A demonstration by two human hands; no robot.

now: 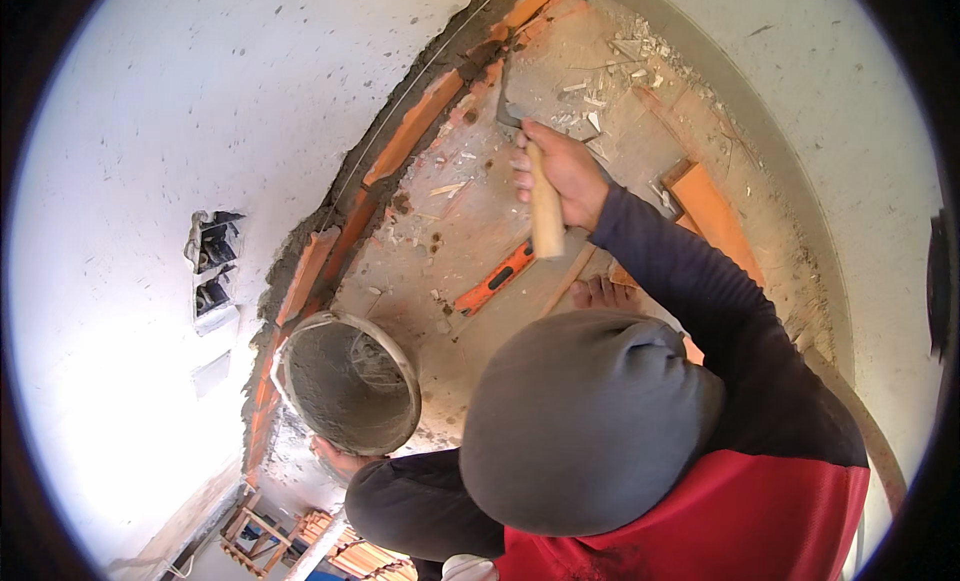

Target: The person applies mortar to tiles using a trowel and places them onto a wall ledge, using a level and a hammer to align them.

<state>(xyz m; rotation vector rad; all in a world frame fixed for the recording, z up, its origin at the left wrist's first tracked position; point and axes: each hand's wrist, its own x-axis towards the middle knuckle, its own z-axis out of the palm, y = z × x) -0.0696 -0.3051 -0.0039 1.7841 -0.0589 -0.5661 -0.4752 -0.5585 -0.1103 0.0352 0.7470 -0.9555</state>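
My right hand [565, 171] is closed round the wooden handle of a trowel [546, 206]. Its metal blade points away from me, toward a row of orange bricks [415, 126] set in grey mortar along the foot of the wall. Low on the left, my left hand [338, 457] grips the outside of a round bucket [400, 366], with its fingers partly hidden. The bucket tilts so its mouth faces up at me, and wet grey mortar coats its inside. An orange tool with dark slots, like a small spirit level [495, 278], lies on the floor between both hands.
A taut string [395, 121] runs along the brick row. The white wall has an open socket box [212, 261]. White rubble [640, 56] and a loose orange brick [712, 213] lie to the right. My knee [590, 421] and bare foot [605, 294] are close by. A wooden stool [255, 541] stands lower left.
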